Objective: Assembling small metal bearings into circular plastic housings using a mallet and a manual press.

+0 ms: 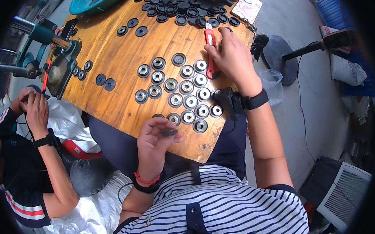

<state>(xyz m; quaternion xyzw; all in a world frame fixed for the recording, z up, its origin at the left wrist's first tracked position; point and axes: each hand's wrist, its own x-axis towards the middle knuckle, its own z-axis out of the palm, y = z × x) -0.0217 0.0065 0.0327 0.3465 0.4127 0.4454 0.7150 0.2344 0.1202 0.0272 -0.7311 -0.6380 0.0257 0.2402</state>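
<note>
Between the fingers (164,126) of the left hand (155,142) a dark flat disc (169,133) is pinched by its rim, at the near edge of the desk (115,51). The disc is best kept level and gripped only at the edge (its faces left free). Farther out, the right hand (232,56) is closed on a red cutter (210,49), beside rows of black rollers (184,91) with shiny centres.

Left hand (155,142) pinches 1 black disc (169,133); right hand (232,56) rests on a red utility knife (211,51) on the wooden table (115,51).
</note>
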